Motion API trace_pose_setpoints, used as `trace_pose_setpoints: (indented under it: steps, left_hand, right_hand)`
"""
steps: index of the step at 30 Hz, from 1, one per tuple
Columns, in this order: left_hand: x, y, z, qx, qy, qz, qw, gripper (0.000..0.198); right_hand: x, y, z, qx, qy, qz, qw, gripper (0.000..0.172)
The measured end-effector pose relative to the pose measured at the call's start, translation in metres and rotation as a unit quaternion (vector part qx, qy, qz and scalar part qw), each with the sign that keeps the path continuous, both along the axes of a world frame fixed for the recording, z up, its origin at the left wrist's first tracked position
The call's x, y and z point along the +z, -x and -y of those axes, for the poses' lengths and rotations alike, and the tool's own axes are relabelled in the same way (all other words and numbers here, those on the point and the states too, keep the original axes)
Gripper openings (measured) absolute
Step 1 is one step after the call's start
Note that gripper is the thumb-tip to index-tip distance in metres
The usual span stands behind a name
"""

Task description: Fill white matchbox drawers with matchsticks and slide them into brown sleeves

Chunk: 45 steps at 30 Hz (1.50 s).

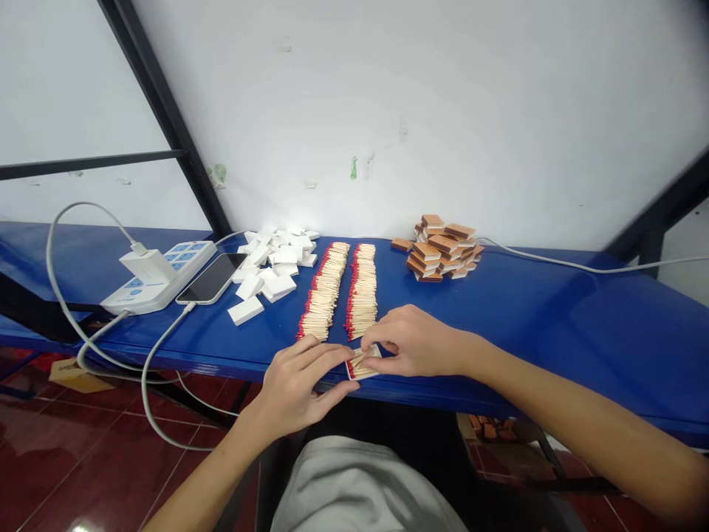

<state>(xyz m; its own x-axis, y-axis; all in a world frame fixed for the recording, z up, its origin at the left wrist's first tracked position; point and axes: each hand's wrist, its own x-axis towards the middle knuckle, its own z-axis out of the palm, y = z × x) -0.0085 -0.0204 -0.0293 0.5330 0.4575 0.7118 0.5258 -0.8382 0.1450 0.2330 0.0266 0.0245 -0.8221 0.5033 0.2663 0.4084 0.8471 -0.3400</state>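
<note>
At the front edge of the blue table, a small white matchbox tray point(365, 377) lies with several red-headed matches point(359, 363) in it. My left hand point(302, 380) grips the tray's left end between thumb and fingers. From the right, my right hand point(413, 343) pinches at the matches in the tray; its fingertips partly hide them. Just beyond the tray run two long rows of matches, a left row point(324, 292) and a right row point(362, 292), with red heads facing left.
White matchbox trays point(277, 258) are heaped behind on the left. Brown matchboxes point(443, 251) are piled at the back right. A phone point(213, 279), a power strip point(177, 284) with a charger point(147, 267) and looping cables occupy the left side. Below, a box point(490, 430) holds brown pieces.
</note>
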Motion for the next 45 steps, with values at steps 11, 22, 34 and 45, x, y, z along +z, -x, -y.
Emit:
trace_pose_setpoints:
  steps: [11,22,34,45]
  left_hand:
    - [-0.001,0.0,0.0,0.002,-0.001,-0.014,1.0,0.03]
    - [0.002,0.001,0.001,0.006,-0.004,-0.03,1.0,0.018]
    - [0.001,0.0,0.004,-0.009,-0.01,-0.021,1.0,0.027]
    - [0.003,0.0,0.005,-0.008,-0.02,-0.02,1.0,0.03]
  right_hand:
    - [0.004,0.006,0.003,0.0,0.128,0.003,0.992,0.012]
    - [0.01,-0.001,-0.003,-0.045,0.002,-0.021,0.999,0.017]
    - [-0.003,-0.001,-0.014,-0.031,-0.007,0.04,0.999,0.012]
    - [-0.003,0.0,-0.011,-0.033,0.009,0.037,0.999,0.01]
